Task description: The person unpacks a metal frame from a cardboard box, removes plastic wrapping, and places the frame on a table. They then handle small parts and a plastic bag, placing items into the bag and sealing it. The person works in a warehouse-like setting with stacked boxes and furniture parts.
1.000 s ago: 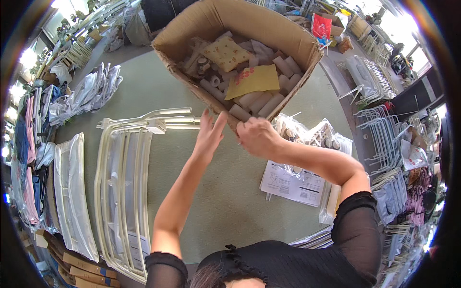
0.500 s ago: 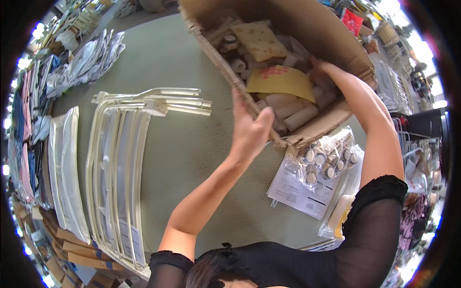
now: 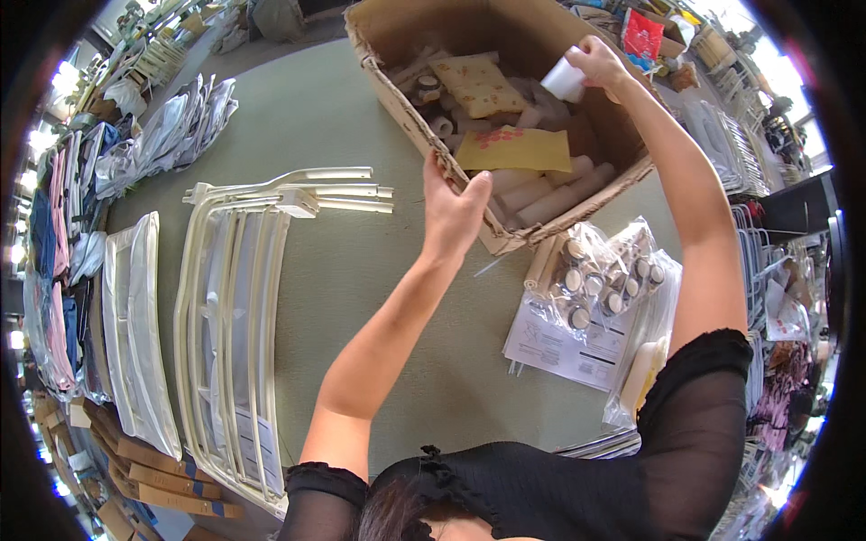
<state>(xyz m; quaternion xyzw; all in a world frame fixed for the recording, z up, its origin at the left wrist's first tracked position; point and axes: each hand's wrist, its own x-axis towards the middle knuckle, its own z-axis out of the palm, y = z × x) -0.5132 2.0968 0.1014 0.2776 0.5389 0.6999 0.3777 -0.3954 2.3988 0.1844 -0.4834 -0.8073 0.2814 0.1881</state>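
Note:
My left hand [image 3: 454, 209] grips the near left rim of a large cardboard box [image 3: 410, 117], its thumb outside and its fingers over the edge. Pinched in my right hand [image 3: 597, 68] is a white roll [image 3: 564, 81], held up at the box's right side. Inside the box lie several pale tubes [image 3: 550, 203], a yellow sheet with a pink print [image 3: 532, 153] and a patterned yellow packet [image 3: 478, 86]. A small jar-like piece [image 3: 428, 87] sits near the left inner wall.
Bagged round-capped parts [image 3: 595, 279] lie on printed sheets [image 3: 568, 352] just right of the table's middle. Cream metal tube frames [image 3: 230, 334] and a plastic-wrapped panel [image 3: 140, 334] lie at the left. Garments [image 3: 59, 225] hang beyond the left edge; flattened cartons [image 3: 171, 478] are below.
My right hand has come up out of the box's contents with a white roll in it. The left hand keeps its hold on the rim, and the box's tilt has shifted slightly.

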